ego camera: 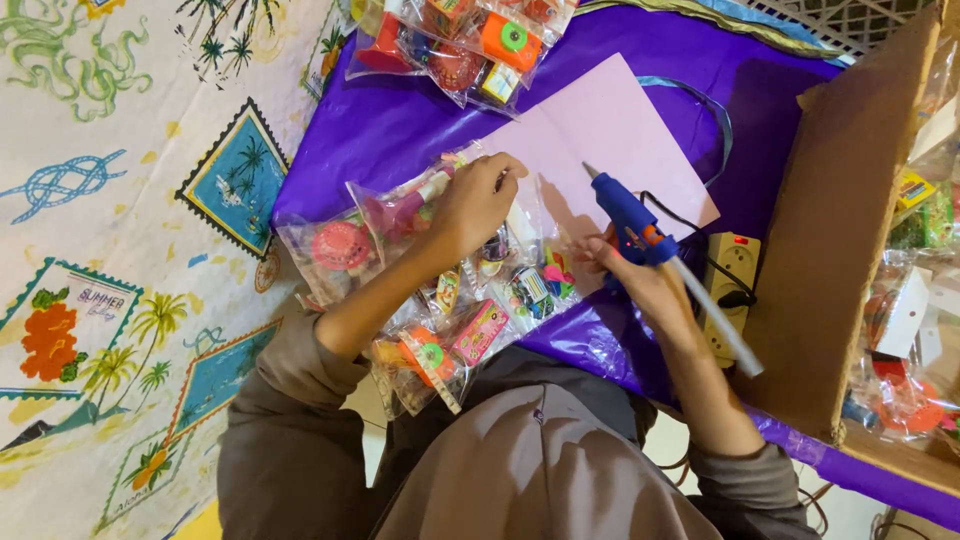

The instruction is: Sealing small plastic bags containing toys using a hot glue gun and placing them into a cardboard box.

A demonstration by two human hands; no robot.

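Right hand [628, 268] grips a blue glue gun [625, 212] over pink paper [610, 130]; left hand [478, 200] presses fingers down on clear toy packets [420, 300].

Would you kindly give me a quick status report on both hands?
Left hand pressing clear plastic toy packets onto pink paper sheet. Right hand gripping blue hot glue gun, nozzle over the sheet. Power strip beside it.
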